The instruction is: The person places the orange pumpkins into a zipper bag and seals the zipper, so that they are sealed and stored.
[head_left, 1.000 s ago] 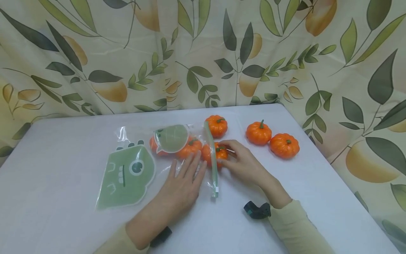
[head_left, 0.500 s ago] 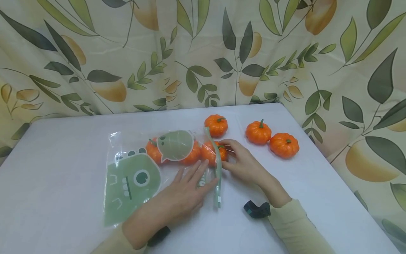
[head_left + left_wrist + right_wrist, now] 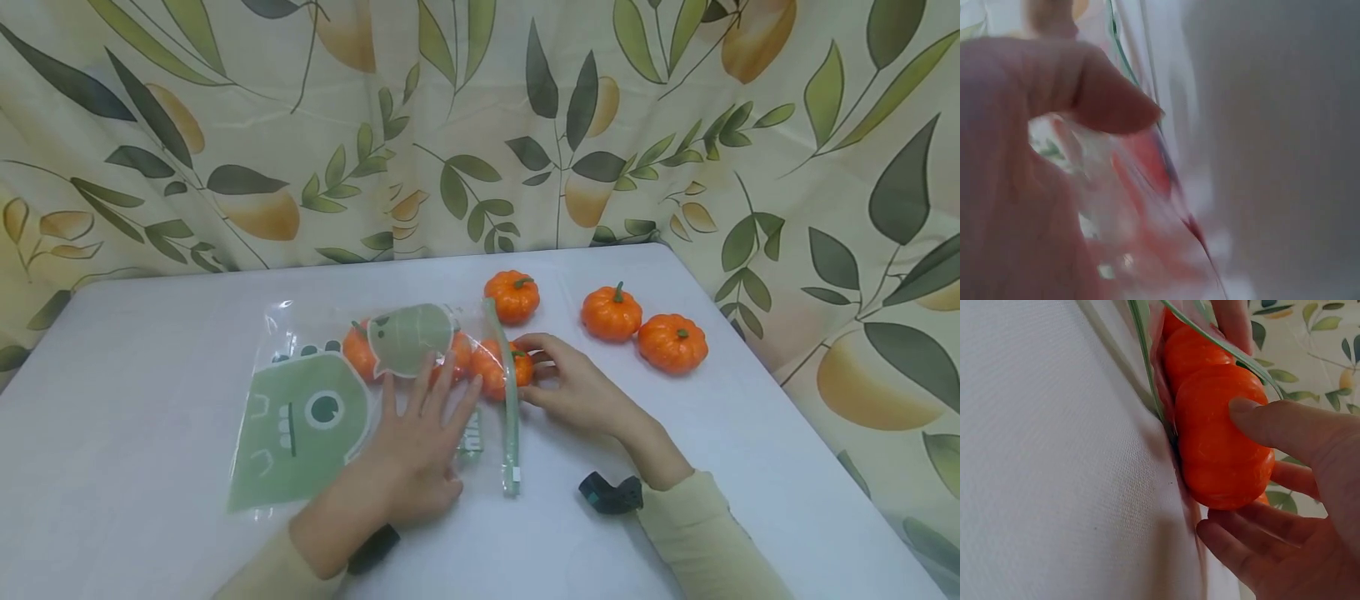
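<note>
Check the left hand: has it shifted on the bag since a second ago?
Yes. The left hand slid left along the bag, away from the green zip strip, fingers lying flat near the speech-bubble print.

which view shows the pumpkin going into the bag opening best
The right wrist view: the pumpkin fills the frame, sharp, half through the bag's green zip rim, with the right hand gripping it. The head view shows that pumpkin small and partly covered. The left wrist view is only an orange blur.

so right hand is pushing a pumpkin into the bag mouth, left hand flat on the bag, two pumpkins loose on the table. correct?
Not quite: three pumpkins sit loose on the table, as the head view shows. The right hand does hold a pumpkin at the bag mouth, left hand flat on it.
</note>
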Action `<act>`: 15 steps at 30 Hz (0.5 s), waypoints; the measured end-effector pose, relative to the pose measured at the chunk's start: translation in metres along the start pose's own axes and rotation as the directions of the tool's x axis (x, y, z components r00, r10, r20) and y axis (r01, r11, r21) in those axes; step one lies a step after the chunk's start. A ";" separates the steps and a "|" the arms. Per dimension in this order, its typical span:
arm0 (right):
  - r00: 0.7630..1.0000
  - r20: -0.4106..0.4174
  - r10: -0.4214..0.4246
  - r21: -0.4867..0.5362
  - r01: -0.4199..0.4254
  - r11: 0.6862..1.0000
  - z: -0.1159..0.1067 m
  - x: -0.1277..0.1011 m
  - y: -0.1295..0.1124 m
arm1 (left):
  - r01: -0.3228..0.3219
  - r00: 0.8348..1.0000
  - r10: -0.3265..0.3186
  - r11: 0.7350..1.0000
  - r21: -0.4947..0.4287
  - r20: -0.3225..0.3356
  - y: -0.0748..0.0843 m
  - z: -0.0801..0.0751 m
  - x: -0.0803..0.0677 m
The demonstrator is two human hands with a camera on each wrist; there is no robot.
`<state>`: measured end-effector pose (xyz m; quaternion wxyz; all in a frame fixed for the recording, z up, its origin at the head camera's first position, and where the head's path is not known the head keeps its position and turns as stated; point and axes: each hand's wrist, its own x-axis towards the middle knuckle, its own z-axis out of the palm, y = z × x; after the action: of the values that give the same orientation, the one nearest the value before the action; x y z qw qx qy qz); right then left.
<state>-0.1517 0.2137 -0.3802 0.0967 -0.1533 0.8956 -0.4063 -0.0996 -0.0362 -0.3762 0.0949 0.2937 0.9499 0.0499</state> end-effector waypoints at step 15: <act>0.997 -0.074 0.007 -0.036 -0.010 0.999 0.007 0.004 -0.004 | -0.121 0.991 0.122 0.993 0.014 -0.062 -0.009 0.005 0.007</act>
<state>-0.1525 0.2052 -0.3820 0.0627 -0.1360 0.9064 -0.3950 -0.1095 -0.0395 -0.3838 0.0603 0.3496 0.9330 0.0600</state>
